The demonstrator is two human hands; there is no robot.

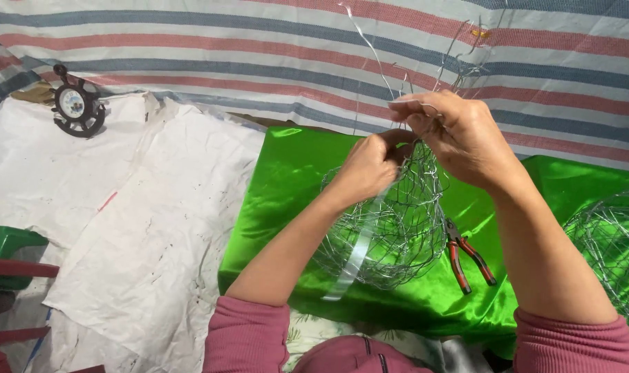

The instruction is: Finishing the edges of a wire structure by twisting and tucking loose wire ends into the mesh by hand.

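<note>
Two hands at a wire-mesh basket (390, 235) | left hand (370, 166) pinched on the mesh rim | right hand (459, 135) closed on loose wire strands (370, 48) above it | basket over green satin cloth (287, 186) | red-handled pliers (466, 259) just right of it | second mesh form (612, 242) at right edge.

A low surface draped in shiny green satin cloth (287, 200) carries red-handled pliers (466, 259) near its front edge, a rounded wire-mesh basket (397, 242) mid-surface, and another wire-mesh form (615, 242) at its right edge.
</note>
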